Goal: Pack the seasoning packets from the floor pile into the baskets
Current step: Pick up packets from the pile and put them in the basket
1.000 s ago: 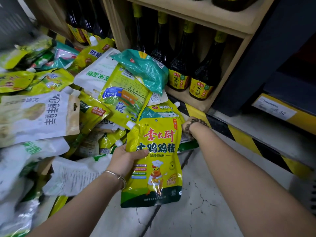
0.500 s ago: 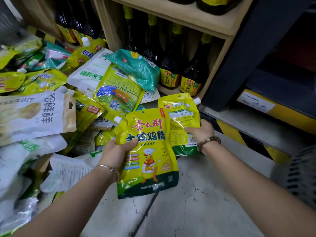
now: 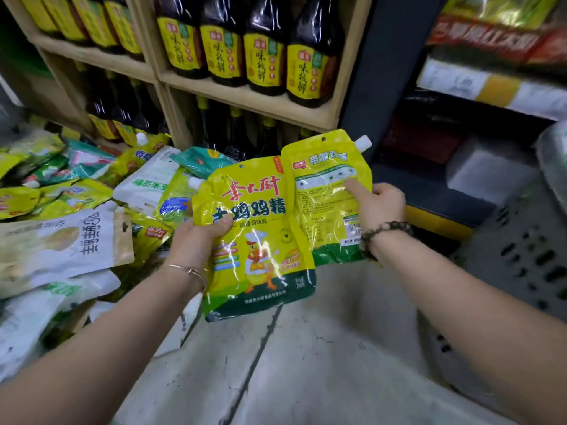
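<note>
My left hand [image 3: 201, 236] grips a yellow chicken-powder pouch [image 3: 260, 259] with red lettering and a cartoon chicken chef, held upright above the floor. My right hand [image 3: 379, 205] grips a second yellow spout pouch [image 3: 322, 207] by its right edge, back side facing me, thumb pressed on it. The two pouches overlap slightly in the middle. The pile of seasoning packets [image 3: 70, 216] lies on the floor at the left. A grey perforated basket [image 3: 524, 256] stands at the right edge, blurred.
A wooden shelf [image 3: 245, 99] of dark soy sauce bottles [image 3: 267, 53] stands behind the pile. A dark shelf post [image 3: 389, 56] and a store shelf with yellow price strips [image 3: 491, 84] are at the right. Grey cracked floor [image 3: 306, 363] lies below my arms.
My right hand pulled a second yellow pouch out of the pile and raised it beside the first. Both pouches rose and the view swung up and to the right toward the basket.
</note>
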The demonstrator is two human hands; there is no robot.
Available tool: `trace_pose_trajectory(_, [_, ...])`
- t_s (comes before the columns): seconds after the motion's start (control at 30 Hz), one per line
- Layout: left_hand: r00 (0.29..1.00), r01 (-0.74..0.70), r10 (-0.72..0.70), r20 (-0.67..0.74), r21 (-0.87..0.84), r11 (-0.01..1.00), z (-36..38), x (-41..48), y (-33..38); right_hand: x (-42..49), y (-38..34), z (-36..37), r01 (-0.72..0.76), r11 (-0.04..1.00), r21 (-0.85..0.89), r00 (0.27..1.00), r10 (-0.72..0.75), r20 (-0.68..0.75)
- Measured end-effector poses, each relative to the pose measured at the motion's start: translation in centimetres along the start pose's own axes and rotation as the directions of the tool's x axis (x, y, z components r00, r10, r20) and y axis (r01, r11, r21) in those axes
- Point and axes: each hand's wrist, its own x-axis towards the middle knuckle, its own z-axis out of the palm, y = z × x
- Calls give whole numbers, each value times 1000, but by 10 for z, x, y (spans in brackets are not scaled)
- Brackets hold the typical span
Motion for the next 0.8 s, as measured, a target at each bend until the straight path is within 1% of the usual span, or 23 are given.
trace_pose_trajectory(0.1, [999,-54,54,6,-18,998,16,-13,24,-2,-35,-23,90,991,-96,995,-94,-30])
trace_pose_trajectory(0.23, [990,-144,144,12,-5,990,36,-37,53,-8,-78,-58,170,958,-233,985,-171,15])
trace_pose_trajectory(0.37, [977,-175,176,124,-17,984,67,-71,78,-9,-114,-107,225,940,-258,974,-207,96])
trace_pose_trajectory(0.43, [966,-178,182,182,-39,983,91,-86,87,-5,-130,-140,244,931,-272,969,-221,113])
trace_pose_trajectory(0.53, [934,-171,195,300,-104,980,138,-111,99,6,-150,-203,243,933,-267,970,-237,52])
trace_pose_trajectory(0.6, [909,-154,186,372,-114,981,174,-128,103,11,-158,-249,239,930,-278,968,-251,-8])
trace_pose_trajectory(0.7, [863,-119,156,481,-107,987,238,-158,103,22,-164,-320,211,914,-347,958,-263,-110])
trace_pose_trajectory(0.8, [811,-121,159,563,-104,987,302,-192,96,34,-164,-391,185,889,-419,934,-291,-205])
